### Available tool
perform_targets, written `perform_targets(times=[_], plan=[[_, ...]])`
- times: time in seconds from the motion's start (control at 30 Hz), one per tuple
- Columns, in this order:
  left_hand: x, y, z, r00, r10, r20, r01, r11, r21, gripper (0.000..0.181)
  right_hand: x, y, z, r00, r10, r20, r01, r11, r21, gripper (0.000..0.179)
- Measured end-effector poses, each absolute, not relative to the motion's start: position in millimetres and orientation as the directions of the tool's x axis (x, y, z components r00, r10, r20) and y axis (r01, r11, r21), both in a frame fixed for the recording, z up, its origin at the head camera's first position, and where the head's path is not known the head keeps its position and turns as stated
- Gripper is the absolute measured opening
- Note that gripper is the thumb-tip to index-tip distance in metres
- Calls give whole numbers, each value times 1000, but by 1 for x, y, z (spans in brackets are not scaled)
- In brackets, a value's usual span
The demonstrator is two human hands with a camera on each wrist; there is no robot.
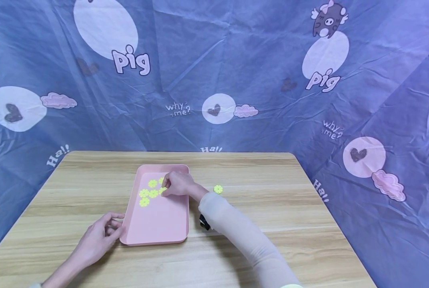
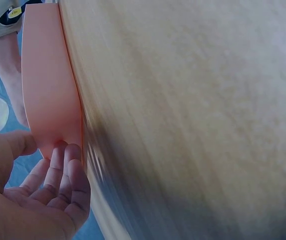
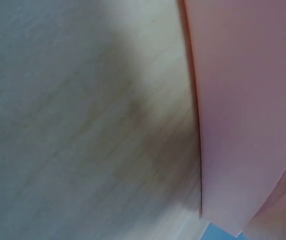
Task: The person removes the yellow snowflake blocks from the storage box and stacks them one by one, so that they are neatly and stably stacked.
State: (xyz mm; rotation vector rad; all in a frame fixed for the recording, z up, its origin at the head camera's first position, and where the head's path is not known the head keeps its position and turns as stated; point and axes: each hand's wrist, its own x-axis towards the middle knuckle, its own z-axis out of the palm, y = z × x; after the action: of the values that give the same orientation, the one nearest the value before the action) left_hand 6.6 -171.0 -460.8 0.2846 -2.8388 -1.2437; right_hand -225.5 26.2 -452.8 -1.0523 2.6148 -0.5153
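Note:
A pink tray lies on the table, with several yellow flower-shaped pieces on its left and upper part. Over the tray, my right hand pinches one yellow flower-shaped piece between thumb and forefinger, partly hidden by the fingers. At the tray's near left corner, my left hand touches the outer wall with loosely bent fingers. The left wrist view shows its fingertips against the wall and the thumb near the rim. In the right wrist view, the tray wall hides most of the right hand.
A single yellow flower-shaped piece lies on the wooden table, right of the tray. The right sleeve crosses the table, with a black device at the wrist. A blue printed cloth hangs behind and at the sides.

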Motion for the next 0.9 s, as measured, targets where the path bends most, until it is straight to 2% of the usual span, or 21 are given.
perform_targets(times=[0.37,0.77,0.9], plan=[[7,-171,-460,-984,-175,-41,-149,668,729,35,-227,28,-451,-698,-710,-98,-578,638,-509,18],[7,-171,-459,-984,-170,-47,-151,671,726,35,-228,35,-443,-626,-779,-33,-576,492,-653,7],[7,-171,-459,-984,-171,-52,-155,669,727,35,-227,40,-439,-642,-767,-3,-568,478,-670,7]])
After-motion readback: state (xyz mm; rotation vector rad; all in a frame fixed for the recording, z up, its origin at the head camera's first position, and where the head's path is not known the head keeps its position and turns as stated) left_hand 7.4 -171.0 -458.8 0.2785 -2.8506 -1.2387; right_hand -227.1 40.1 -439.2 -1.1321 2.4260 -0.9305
